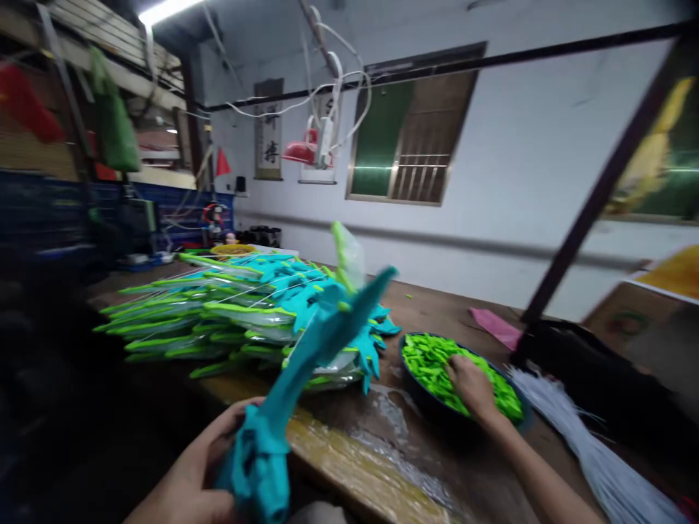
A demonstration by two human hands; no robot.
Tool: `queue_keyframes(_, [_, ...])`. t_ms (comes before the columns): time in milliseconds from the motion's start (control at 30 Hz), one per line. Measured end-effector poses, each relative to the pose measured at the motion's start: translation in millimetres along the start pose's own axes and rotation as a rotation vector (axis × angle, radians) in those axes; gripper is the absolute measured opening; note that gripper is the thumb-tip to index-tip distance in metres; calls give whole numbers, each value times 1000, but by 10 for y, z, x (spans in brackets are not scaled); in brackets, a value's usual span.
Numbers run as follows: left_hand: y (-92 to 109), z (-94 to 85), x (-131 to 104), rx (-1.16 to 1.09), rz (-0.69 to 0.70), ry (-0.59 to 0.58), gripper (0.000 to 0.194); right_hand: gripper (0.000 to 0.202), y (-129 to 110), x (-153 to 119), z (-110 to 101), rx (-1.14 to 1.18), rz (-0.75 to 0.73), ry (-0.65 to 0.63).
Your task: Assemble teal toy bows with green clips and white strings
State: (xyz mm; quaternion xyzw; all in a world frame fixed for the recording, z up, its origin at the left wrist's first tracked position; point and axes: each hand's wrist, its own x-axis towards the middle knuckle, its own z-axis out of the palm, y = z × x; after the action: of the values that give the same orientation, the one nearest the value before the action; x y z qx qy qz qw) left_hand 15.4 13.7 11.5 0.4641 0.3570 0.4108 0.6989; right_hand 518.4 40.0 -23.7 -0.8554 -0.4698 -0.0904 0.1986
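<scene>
My left hand (pixel 194 466) is closed around a teal plastic toy part (pixel 267 437), whose long arm rises to the upper right, blurred by motion. My right hand (pixel 470 382) reaches into a dark round basin (pixel 423 399) full of small lime-green plastic pieces (pixel 437 356). Its fingers are curled down among the pieces, and what they hold is hidden. Behind the teal part lies a large pile of similar teal toys (pixel 284 280) with lime-green and clear blades (pixel 245 314) and white strings. One blade (pixel 348 255) stands up from the pile.
The brown table (pixel 437 298) has a taped front edge (pixel 349 451). Right of the basin lie a bundle of white strands (pixel 579 429), a black bag (pixel 579 364) and a pink sheet (pixel 496 327). A cardboard box (pixel 622 313) stands at right. Cords and a red lamp (pixel 300 151) hang overhead.
</scene>
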Motion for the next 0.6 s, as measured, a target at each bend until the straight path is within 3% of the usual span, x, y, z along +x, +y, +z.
queue_keyframes(133, [82, 182, -28, -24, 6, -164, 72, 13, -500, -333, -354, 224, -165, 113])
queue_keyframes(267, [31, 417, 22, 68, 72, -128, 60, 12, -1194, -1110, -793, 416, -440, 170])
queue_keyframes(333, [-11, 529, 39, 65, 124, -124, 55, 17, -1526, -1504, -932, 573, -694, 272])
queue_keyframes(467, [-41, 661, 6, -17, 118, -121, 50, 15, -1922, -1959, -956, 619, -954, 284])
queue_keyframes(600, [-58, 643, -65, -59, 141, -109, 51, 7, -1984, -2025, -902, 554, -1047, 230])
